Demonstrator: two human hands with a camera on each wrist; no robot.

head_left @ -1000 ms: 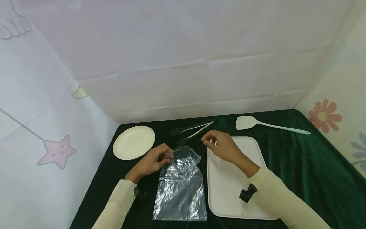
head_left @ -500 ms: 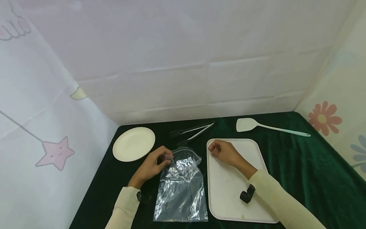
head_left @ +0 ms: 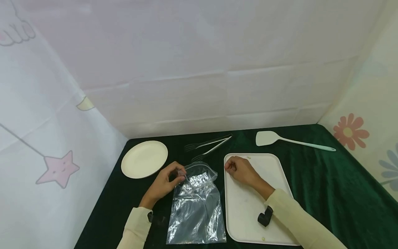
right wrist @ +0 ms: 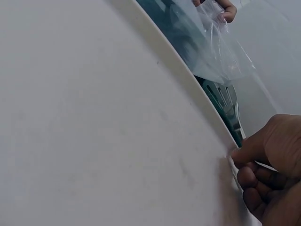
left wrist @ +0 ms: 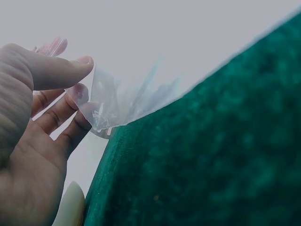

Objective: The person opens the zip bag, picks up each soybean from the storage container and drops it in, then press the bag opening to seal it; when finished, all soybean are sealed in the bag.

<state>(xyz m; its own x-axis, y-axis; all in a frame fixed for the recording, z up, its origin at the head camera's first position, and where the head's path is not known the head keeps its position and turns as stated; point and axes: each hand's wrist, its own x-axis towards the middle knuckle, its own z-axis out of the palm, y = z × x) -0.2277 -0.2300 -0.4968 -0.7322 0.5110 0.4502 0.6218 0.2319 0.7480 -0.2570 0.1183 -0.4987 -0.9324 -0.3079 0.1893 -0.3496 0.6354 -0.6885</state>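
The left hand (head_left: 164,180) pinched the clear, soft plastic bag (head_left: 196,219) by its eleven-o'clock edge, a good spot: it seemed light and slippery. It lay at nine o'clock from the white oblong tray (head_left: 242,211). I couldn't tell if the right hand (head_left: 244,171), at the tray's ten o'clock, held anything.

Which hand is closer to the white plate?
Left. The left hand is beside the plate, pinching the clear bag; the right hand is farther right, at the tray.

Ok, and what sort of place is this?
Probably a small staged recording booth: creased sheets, some printed with cartoons, wall in a green-covered table on three sides, and a spatula and white tray lie on it.
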